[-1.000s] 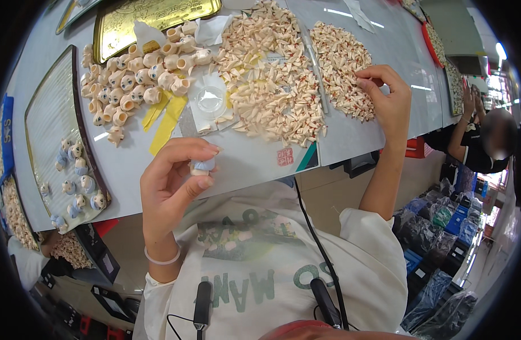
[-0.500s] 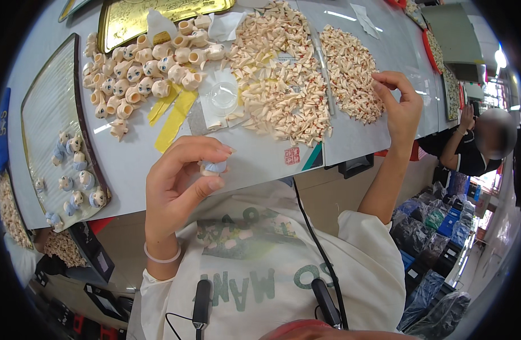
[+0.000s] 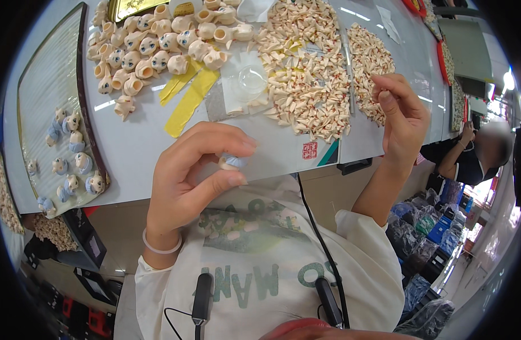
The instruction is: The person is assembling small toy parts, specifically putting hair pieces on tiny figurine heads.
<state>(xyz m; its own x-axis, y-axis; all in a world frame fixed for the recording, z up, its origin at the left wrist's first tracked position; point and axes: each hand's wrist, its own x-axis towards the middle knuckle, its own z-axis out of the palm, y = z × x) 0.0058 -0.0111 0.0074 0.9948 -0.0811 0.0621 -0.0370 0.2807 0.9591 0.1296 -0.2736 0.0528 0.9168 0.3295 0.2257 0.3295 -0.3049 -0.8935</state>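
My left hand (image 3: 195,170) pinches a small doll head (image 3: 232,162) with pale blue on it between thumb and fingertips, just above the table's near edge. Its face is mostly hidden by the fingers. Over the near right side of a heap of small cream pointed pieces with red marks (image 3: 369,68), my right hand (image 3: 405,113) has thumb and forefinger drawn together. Whatever sits between those tips is too small to name. A larger heap of similar pointed pieces (image 3: 306,73) spreads to its left, past a clear strip (image 3: 348,73).
Several bare doll heads (image 3: 150,45) cluster at the far left, beside yellow tape strips (image 3: 191,102) and a clear round dish (image 3: 252,79). On the left, a tray (image 3: 51,68) carries several blue-trimmed heads (image 3: 83,163). A person (image 3: 470,153) sits at far right.
The view has shifted, so the table's contents appear further right and slightly higher. My right thumb and fingers have curled closer together near the small heap. My left hand still keeps the doll head.
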